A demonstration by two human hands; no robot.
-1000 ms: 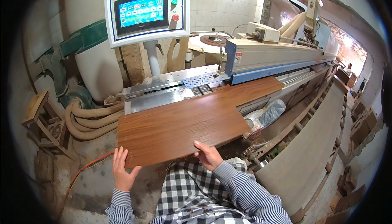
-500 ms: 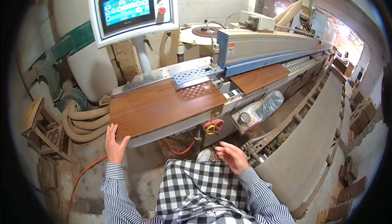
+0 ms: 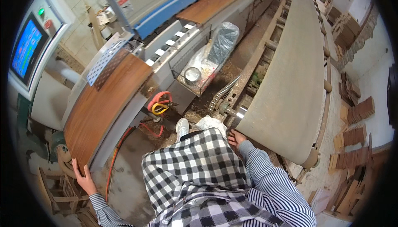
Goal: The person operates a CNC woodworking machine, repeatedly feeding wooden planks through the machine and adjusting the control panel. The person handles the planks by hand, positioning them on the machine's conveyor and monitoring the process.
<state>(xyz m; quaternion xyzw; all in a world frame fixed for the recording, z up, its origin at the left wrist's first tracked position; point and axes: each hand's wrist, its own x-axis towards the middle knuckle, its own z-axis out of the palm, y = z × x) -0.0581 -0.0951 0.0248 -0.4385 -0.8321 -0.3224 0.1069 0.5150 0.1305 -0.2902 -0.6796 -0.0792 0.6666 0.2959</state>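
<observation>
A brown wood-grain board (image 3: 108, 98) lies on the machine bed at the left. At its near end, my left hand (image 3: 85, 179) has its fingers spread against the board's edge. My right hand (image 3: 236, 138) hangs low beside the near end of the wide grey belt (image 3: 286, 90), fingers loosely bent and apart, with nothing visible in them. A crumpled white bag or cloth (image 3: 210, 124) is just left of it. Farther along the machine, a second brown board (image 3: 213, 4) lies beneath the long blue-edged beam (image 3: 163, 9).
A control screen (image 3: 27, 52) stands at the left. Red-handled and yellow-handled tools (image 3: 161, 102) hang from the bed. Beside them, a wire basket (image 3: 198, 89) holds a round tin and a plastic-wrapped bundle. Stacked brown panels (image 3: 352, 138) stand at the right. A red hose (image 3: 111, 173) crosses the floor.
The view has swung to the right. My right hand has moved down and right, to beside the belt's near end. My left hand is still at the board's near end.
</observation>
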